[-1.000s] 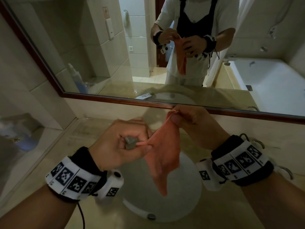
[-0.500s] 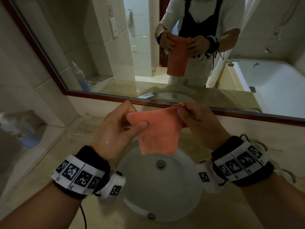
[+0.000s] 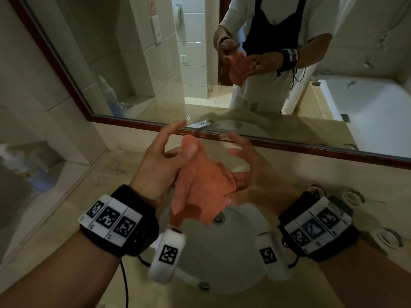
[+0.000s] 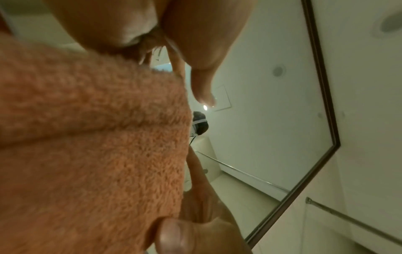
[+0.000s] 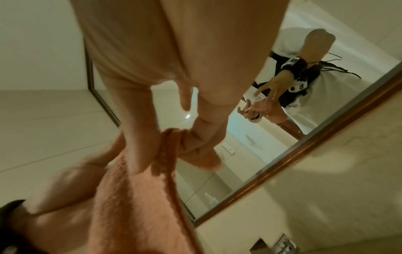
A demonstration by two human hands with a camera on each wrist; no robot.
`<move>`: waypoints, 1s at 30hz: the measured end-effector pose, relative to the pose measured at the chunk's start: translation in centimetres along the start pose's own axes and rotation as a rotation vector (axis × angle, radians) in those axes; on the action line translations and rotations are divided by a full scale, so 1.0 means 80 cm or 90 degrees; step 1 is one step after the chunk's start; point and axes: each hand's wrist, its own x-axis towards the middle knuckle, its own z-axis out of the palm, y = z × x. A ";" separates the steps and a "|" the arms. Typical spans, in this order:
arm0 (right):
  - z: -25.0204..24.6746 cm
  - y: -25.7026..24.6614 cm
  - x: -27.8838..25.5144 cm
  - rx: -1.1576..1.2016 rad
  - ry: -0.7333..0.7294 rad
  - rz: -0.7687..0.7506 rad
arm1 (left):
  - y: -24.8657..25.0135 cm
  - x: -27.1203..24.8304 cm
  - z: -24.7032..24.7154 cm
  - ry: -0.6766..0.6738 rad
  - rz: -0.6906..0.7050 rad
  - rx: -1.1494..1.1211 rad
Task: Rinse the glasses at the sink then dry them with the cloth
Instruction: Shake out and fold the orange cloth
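Both hands work the orange cloth (image 3: pixel 204 185) above the sink (image 3: pixel 222 263): the left hand (image 3: pixel 160 165) pinches it under the thumb, and the right hand (image 3: pixel 251 174), fingers spread, seems to nip its edge. Drying step; next, fetch 1 of the glasses (image 3: pixel 353 196) on the table (image 3: pixel 311 165).

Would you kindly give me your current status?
Left hand and right hand both pinch the orange terry cloth above the white round sink. No glass held.

orange cloth (image 3: pixel 204 185), white sink (image 3: pixel 233 270), brown-framed mirror (image 3: pixel 222 138)
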 end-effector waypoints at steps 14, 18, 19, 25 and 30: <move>0.004 -0.007 0.015 -0.029 0.190 -0.069 | -0.035 0.006 -0.020 0.014 0.040 0.215; 0.003 -0.011 0.016 -0.012 0.183 -0.062 | -0.039 0.003 -0.015 0.053 -0.009 0.068; 0.003 -0.013 0.015 -0.002 0.184 -0.058 | -0.040 0.003 -0.014 0.055 -0.019 0.049; -0.002 -0.005 0.018 -0.135 0.186 -0.041 | -0.043 0.006 -0.026 0.039 -0.019 0.160; 0.001 0.004 0.029 -0.311 0.197 -0.086 | -0.035 0.008 -0.032 0.043 0.008 0.318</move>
